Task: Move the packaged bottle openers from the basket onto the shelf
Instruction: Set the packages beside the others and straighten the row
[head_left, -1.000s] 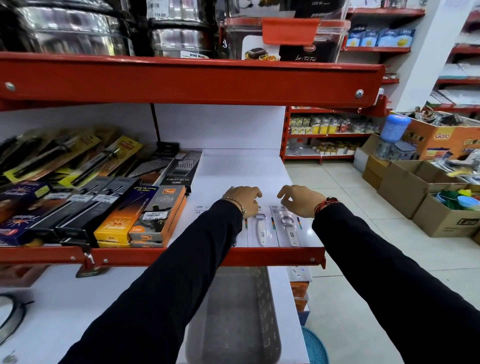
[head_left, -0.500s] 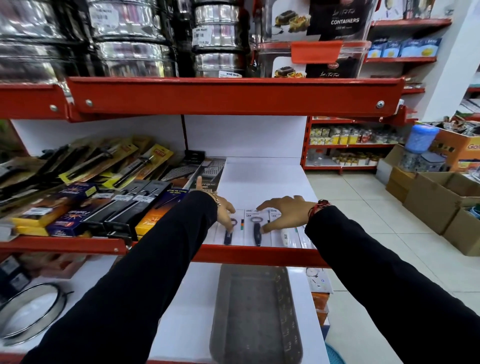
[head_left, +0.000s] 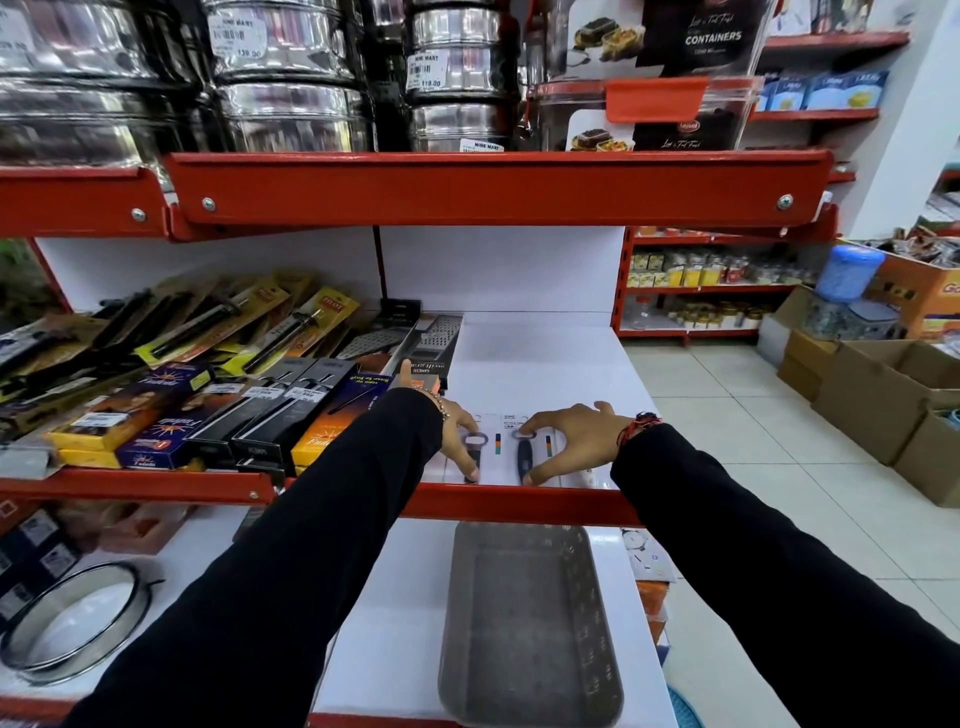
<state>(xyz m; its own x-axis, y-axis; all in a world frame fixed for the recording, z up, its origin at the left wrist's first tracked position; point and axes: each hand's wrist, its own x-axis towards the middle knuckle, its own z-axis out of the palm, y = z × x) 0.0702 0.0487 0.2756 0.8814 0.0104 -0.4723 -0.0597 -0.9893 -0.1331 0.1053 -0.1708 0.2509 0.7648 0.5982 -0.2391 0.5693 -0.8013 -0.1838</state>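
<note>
I see my left hand (head_left: 460, 434) spread flat, fingertips pressing 1 packaged bottle opener (head_left: 475, 452) on the white shelf (head_left: 540, 364). At 3 o'clock of it, my right hand (head_left: 569, 439) is splayed over a 2nd packaged opener (head_left: 524, 457), thumb and forefinger touching it. The grey basket (head_left: 530, 623) sits at 6 o'clock, a shelf lower.

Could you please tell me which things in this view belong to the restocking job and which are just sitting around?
Job:
- packaged bottle openers
- grey basket, looks empty
- shelf
- left hand, right hand

Lying about:
- lighter boxes
- graters
- steel containers
- cardboard boxes
</note>
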